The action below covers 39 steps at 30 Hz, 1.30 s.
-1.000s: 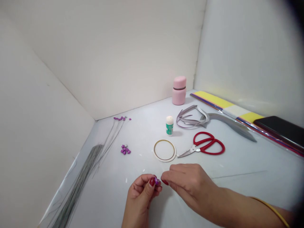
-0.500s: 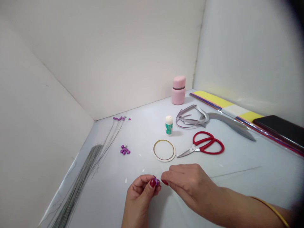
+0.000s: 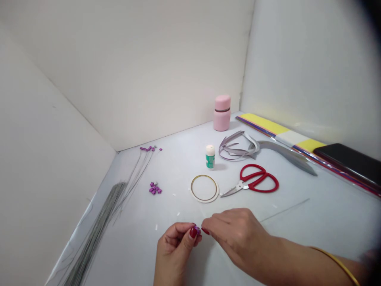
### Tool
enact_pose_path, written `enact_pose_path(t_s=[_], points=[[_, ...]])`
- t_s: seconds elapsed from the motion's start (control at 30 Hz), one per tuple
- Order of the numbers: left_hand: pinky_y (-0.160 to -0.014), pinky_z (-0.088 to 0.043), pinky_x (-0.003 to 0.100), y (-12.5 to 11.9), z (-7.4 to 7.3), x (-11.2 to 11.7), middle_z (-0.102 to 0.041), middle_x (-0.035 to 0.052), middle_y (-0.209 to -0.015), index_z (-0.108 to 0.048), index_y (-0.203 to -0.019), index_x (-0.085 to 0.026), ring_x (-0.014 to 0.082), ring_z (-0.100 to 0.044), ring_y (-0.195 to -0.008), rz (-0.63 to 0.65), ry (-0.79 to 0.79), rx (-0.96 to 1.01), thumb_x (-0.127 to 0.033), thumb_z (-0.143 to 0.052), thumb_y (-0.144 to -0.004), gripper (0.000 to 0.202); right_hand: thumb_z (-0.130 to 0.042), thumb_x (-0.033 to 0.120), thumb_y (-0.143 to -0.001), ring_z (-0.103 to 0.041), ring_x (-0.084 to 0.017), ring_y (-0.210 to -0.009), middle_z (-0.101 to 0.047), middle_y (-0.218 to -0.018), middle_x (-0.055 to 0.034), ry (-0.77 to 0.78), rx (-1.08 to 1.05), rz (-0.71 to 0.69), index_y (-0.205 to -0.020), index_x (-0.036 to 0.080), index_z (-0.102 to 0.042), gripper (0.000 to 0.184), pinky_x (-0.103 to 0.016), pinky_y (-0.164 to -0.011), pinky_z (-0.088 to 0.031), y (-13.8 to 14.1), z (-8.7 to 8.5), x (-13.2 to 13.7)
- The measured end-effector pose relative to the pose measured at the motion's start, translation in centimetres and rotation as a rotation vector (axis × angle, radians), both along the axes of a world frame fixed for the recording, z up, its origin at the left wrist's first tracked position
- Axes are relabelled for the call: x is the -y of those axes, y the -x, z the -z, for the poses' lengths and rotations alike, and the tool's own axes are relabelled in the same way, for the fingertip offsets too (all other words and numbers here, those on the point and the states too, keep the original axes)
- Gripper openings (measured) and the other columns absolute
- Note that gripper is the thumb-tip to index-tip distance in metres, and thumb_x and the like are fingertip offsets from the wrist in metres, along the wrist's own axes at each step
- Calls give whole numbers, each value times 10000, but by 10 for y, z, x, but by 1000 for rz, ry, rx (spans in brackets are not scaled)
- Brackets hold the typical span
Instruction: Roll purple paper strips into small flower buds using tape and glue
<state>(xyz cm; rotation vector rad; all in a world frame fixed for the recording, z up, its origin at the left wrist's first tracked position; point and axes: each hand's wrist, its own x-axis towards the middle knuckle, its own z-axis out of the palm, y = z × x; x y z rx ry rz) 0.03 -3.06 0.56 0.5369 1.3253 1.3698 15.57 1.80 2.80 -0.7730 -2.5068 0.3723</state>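
My left hand [image 3: 178,246] pinches a small purple flower bud [image 3: 197,230] between thumb and fingertips; the fingers cover much of it. Close to its right, my right hand [image 3: 238,234] is closed with fingertips together, gripping a thin wire [image 3: 285,209] that sticks out behind the hand toward the upper right. The wire's near end is hidden, so I cannot tell whether it touches the bud. A little pile of purple buds [image 3: 155,188] lies to the left. Beyond the hands are a roll of tape [image 3: 192,190] and red-handled scissors [image 3: 253,183].
Bundled wires [image 3: 98,230] lie at the left, several tipped with purple buds [image 3: 148,149]. Farther back are a glue bottle [image 3: 210,159], a pink jar [image 3: 222,115] and grey strips [image 3: 279,153]. Yellow-topped packs [image 3: 264,124] and a black phone [image 3: 348,161] line the right wall.
The wire in my right hand has tilted, its far end now higher and farther left. Both hands stay close together, the bud still in my left. The view has shifted slightly.
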Motion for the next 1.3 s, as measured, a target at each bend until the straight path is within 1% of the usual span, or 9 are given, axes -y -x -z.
enact_pose_path(t_s=[0.47, 0.67, 0.97, 1.1, 1.3], points=[[-543, -477, 167, 0, 1, 0, -691, 20, -540, -690, -585, -139, 97, -594, -515, 0, 0, 11, -271, -774, -536, 164, -386, 71, -772, -428, -120, -489, -542, -595, 34, 2, 6, -18, -754, 195, -511, 177, -256, -485, -252, 0, -1, 0], [-541, -473, 175, -1, -1, -1, -690, 25, -533, -687, -579, -138, 103, -591, -512, 0, 5, 5, -279, -773, -532, 171, -371, 71, -779, -428, -119, -483, -543, -591, 27, 12, 0, -27, -749, 190, -508, 185, -252, -490, -249, 0, -3, 0], [-540, -465, 180, -1, 0, 0, -684, 22, -530, -689, -585, -135, 104, -586, -515, 4, 0, 0, -272, -771, -537, 167, -358, 69, -782, -435, -123, -483, -546, -588, 21, 17, 22, -31, -739, 186, -512, 199, -257, -483, -249, 1, -2, 0], [-548, -465, 178, -1, 0, -1, -687, 20, -533, -686, -579, -137, 101, -587, -517, 9, 5, 1, -274, -766, -547, 162, -367, 68, -777, -441, -125, -494, -552, -603, 21, 17, 28, -32, -764, 187, -518, 192, -257, -491, -254, 0, -2, 0], [-546, -466, 183, -2, 0, -1, -686, 24, -533, -688, -585, -133, 105, -587, -517, 9, 2, 0, -276, -766, -546, 167, -370, 72, -778, -426, -123, -487, -547, -599, 21, 19, 23, -32, -749, 189, -501, 178, -256, -490, -241, -1, -1, 0]])
